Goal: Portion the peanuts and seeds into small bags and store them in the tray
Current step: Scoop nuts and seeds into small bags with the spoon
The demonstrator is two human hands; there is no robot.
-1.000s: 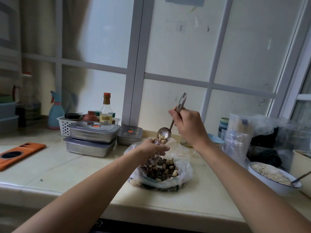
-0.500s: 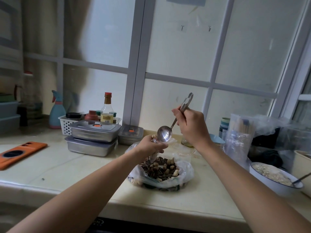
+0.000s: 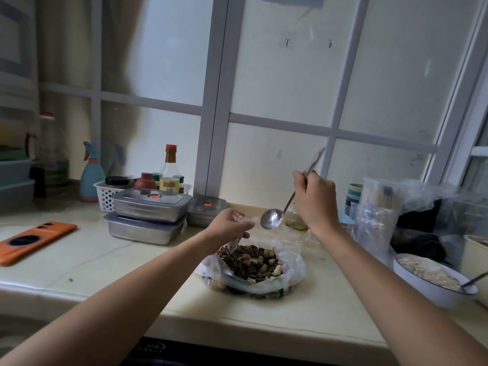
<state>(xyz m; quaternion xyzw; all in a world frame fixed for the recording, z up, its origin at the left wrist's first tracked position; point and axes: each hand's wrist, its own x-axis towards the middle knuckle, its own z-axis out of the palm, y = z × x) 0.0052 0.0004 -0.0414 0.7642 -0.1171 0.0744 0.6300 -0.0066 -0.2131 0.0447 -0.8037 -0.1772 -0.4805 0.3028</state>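
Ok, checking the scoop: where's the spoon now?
Head view, right of centre: the right hand holds the spoon, its empty bowl above the bag of peanuts and seeds, beside the left hand gripping a small bag.

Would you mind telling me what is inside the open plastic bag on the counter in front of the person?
The open plastic bag holds striped seeds mixed with peanuts. The left hand hides its far-left edge, and the deeper layers cannot be seen.

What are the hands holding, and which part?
The right hand holds the spoon by its handle, near the middle. The left hand pinches a small clear bag by its top.
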